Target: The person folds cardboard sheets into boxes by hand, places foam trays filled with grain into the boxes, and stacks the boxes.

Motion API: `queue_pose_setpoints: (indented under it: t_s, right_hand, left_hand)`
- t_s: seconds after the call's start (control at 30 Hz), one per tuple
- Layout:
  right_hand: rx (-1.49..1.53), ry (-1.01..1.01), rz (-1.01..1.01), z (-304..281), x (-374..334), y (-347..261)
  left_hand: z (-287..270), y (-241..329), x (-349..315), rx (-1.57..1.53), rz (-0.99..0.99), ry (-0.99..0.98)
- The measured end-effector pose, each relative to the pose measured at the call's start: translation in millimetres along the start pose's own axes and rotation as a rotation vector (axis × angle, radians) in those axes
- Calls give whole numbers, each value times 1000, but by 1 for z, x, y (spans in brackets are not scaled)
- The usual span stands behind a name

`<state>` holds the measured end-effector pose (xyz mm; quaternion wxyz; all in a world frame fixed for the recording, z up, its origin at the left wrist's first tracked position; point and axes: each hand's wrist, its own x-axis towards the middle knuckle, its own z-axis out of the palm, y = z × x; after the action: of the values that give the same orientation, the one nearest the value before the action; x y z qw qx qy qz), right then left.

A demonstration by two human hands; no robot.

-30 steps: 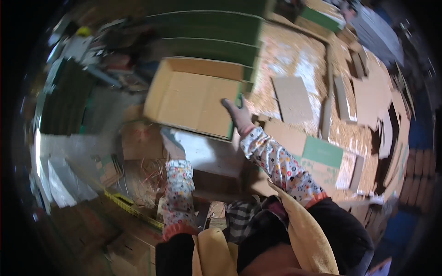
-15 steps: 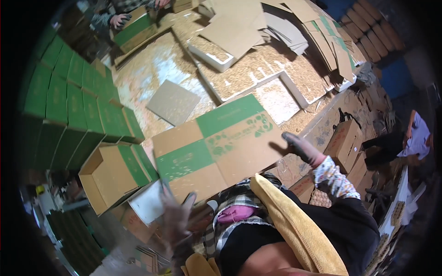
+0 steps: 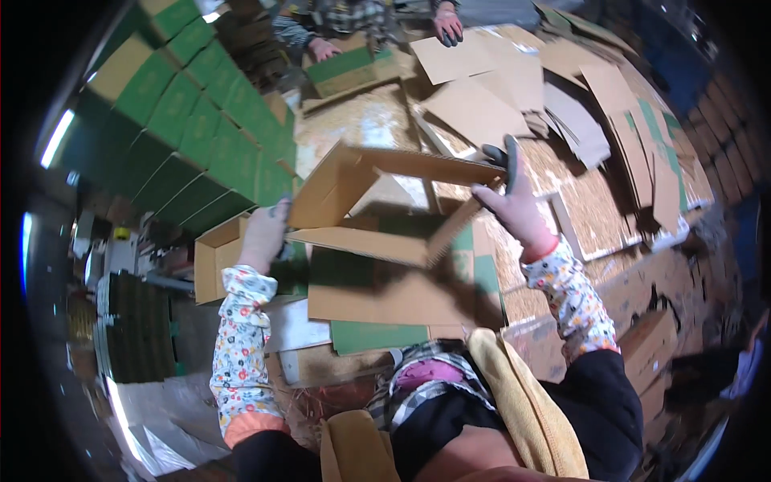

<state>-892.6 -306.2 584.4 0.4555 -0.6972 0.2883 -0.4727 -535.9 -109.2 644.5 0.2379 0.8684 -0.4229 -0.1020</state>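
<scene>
Between my two gloved hands a brown cardboard carton (image 3: pixel 357 241) is spread into an open, slanted frame above the worktable. My left hand (image 3: pixel 267 234) grips its left end, fingers partly hidden behind the board. At the far right corner my right hand (image 3: pixel 514 205) holds the edge, thumb and dark-tipped fingers on either side of it. Below the frame lies a brown panel (image 3: pixel 361 297) with green areas near its right end; whether it belongs to the same carton I cannot tell. Another green-printed sheet (image 3: pixel 377 337) shows under it.
Green-and-brown boxes (image 3: pixel 201 120) are stacked at the left. An open carton (image 3: pixel 217 261) stands beside my left forearm. Flat cardboard sheets (image 3: pixel 482 108) cover the far side of the chip-strewn table (image 3: pixel 530 297). Across it, another person's gloved hand (image 3: pixel 450 28) touches a sheet.
A flat green-printed carton between my hands has given way to a carton spread open. Both hands have risen and moved farther away. The view has shifted, and the other person's hand now reaches the sheets.
</scene>
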Motion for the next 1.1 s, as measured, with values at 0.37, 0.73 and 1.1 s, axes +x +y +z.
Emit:
queue_pose_setpoints:
  t_s: [0.37,0.73,1.1]
  right_hand:
    - [237,-160,405,15,107,27]
    - [-275,-423,222,17,23,153]
    - [-1040,-894,-610,47,-86,-33]
  left_hand:
    - [-27,83,-67,270,491,-223]
    - [81,25,-140,-72,427,-383]
    - [122,-34,-92,-703,-185,-351]
